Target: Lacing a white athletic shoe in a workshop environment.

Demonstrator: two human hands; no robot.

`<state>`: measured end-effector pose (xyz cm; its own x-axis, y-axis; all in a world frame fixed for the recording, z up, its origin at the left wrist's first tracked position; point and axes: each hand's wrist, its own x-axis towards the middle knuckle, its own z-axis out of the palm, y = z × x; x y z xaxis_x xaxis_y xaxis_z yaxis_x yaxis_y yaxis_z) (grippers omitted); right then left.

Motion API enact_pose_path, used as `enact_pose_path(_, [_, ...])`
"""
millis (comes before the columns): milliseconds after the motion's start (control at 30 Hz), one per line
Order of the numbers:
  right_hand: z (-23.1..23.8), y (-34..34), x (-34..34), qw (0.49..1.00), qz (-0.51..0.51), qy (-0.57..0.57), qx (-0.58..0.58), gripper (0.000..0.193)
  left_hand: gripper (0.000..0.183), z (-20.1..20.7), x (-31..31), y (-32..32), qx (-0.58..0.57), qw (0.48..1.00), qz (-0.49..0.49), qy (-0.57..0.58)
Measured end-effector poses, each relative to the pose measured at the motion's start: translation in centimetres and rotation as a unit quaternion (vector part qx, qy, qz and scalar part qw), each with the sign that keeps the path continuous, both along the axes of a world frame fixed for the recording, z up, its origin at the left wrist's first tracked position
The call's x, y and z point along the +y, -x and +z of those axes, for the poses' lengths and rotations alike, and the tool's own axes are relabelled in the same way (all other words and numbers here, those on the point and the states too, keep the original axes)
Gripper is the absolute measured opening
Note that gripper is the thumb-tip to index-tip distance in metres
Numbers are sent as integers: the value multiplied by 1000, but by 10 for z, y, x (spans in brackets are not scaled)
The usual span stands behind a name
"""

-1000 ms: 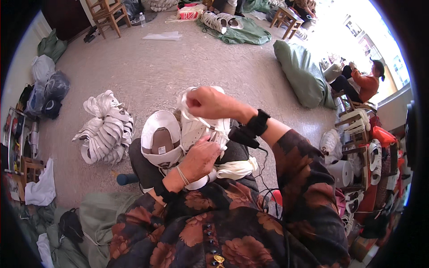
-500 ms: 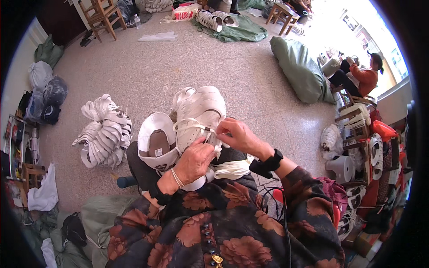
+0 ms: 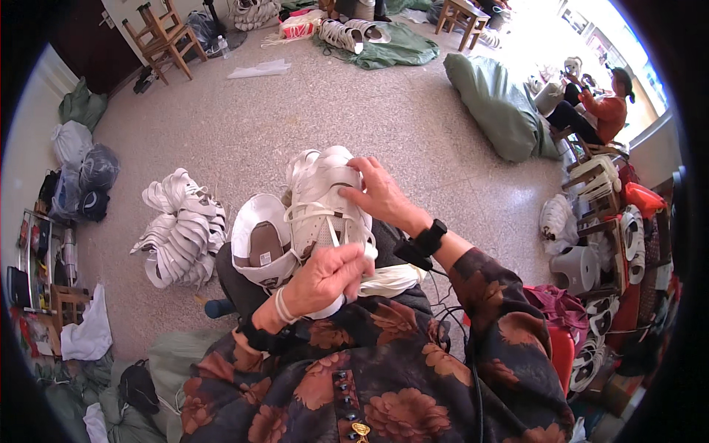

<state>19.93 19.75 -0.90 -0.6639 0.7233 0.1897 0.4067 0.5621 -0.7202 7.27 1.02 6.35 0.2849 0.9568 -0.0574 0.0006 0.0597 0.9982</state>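
Note:
A stack of white shoe uppers (image 3: 336,176) rests on my lap, with a pale shoelace (image 3: 314,216) threaded across the nearest one. My left hand (image 3: 325,277) is closed at its near end, and a length of the lace runs into its fingers. Thumb and fingers apart, my right hand (image 3: 388,198) lies against the right side of the stack, touching the upper. Beside the stack on the left stands another white shoe upper (image 3: 247,221) with a brown lining. A bundle of cream laces (image 3: 390,280) lies across my lap below my right wrist.
A pile of nested white uppers (image 3: 185,229) sits on the floor to the left. A long green sack (image 3: 498,111) lies ahead right, near a seated person (image 3: 605,111) in orange. Wooden chairs, bags and a white stool (image 3: 574,267) line the sides.
My right hand has left the lace near my left hand, moved up the stack and spread its fingers on it. My left hand has shifted slightly down and right.

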Motion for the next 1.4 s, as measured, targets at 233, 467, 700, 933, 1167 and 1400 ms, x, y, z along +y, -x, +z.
enact_pose_path(233, [1, 0, 14, 997, 3, 71, 19, 54, 27, 43, -36, -4, -194, 907, -333, 169])
enact_pose_path(467, [17, -17, -5, 994, -43, -56, 85, 42, 17, 52, -27, -12, 47, 968, -232, -79])
enact_pose_path(700, [85, -69, -78, 893, 268, 360, 27, 40, 13, 2, -16, -1, 352, 922, -21, -159])
enact_pose_path(933, [90, -109, -64, 892, 192, 406, -50, 23, 16, -11, -8, -7, 205, 967, -57, -141])
enact_pose_path(1167, [69, -86, -32, 977, 34, 205, -46, 21, 17, -36, -15, -1, 233, 955, -34, -181])
enact_pose_path(1400, [54, 18, -24, 988, 138, 26, 56, 30, 16, -34, -15, -11, 208, 957, -42, -199])
